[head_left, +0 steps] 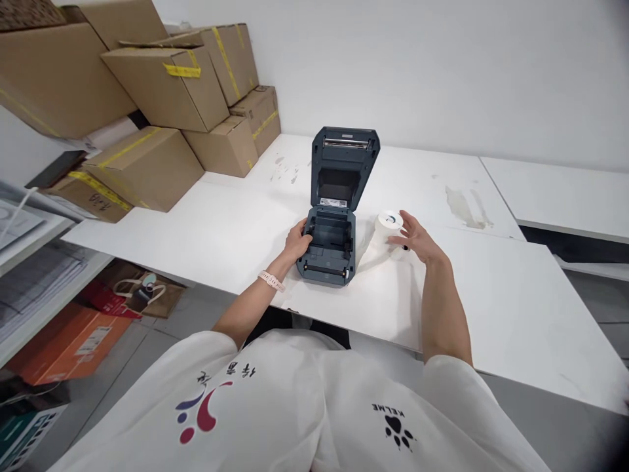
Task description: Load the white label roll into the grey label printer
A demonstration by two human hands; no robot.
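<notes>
Printer (329, 236), dark, lid raised at far end; sits on worktop (236, 216), long axis running toward wall (442, 85). Left hand (297, 241), partly closed, grips its left side; right hand (417, 239) curls fingers at paper roll (389, 223), hold unclear.

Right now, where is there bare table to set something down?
Two patches of table: right of the right hand, out to the table's edge, and left of the printer, between the left hand and the boxes. Crowded: the narrow gap between printer and roll.
</notes>
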